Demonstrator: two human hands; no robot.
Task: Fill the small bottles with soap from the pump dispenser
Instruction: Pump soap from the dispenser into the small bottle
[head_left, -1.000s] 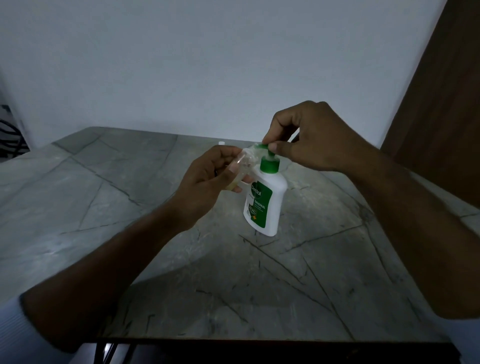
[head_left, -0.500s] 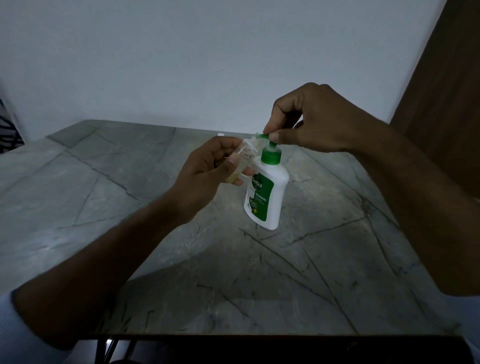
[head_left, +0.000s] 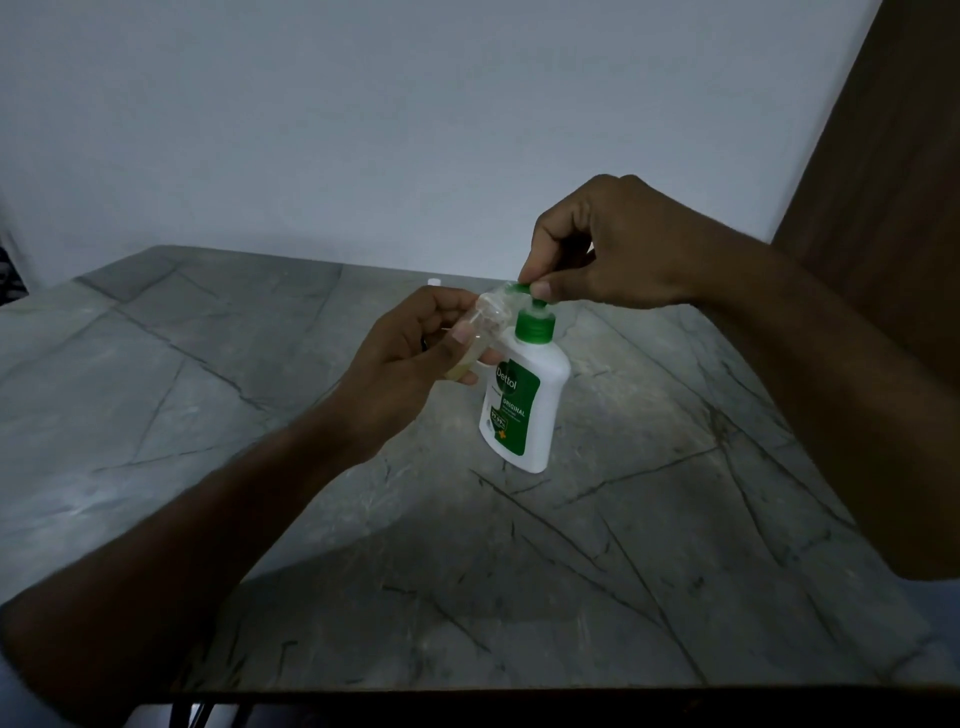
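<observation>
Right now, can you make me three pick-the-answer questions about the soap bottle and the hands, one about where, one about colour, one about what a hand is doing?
1. Where does the pump dispenser stand?
A. on the grey table
B. on the floor
C. on a chair

2. What colour is the pump top?
A. red
B. green
C. blue

3. What is the left hand doing?
A. lying flat on the table
B. holding a small clear bottle tilted up to the nozzle
C. pointing at the wall

Answers:
1 A, its base rests on the veined grey top.
2 B, the top and collar are green.
3 B, its fingers curl round the bottle while the right hand pinches the pump top.
</observation>
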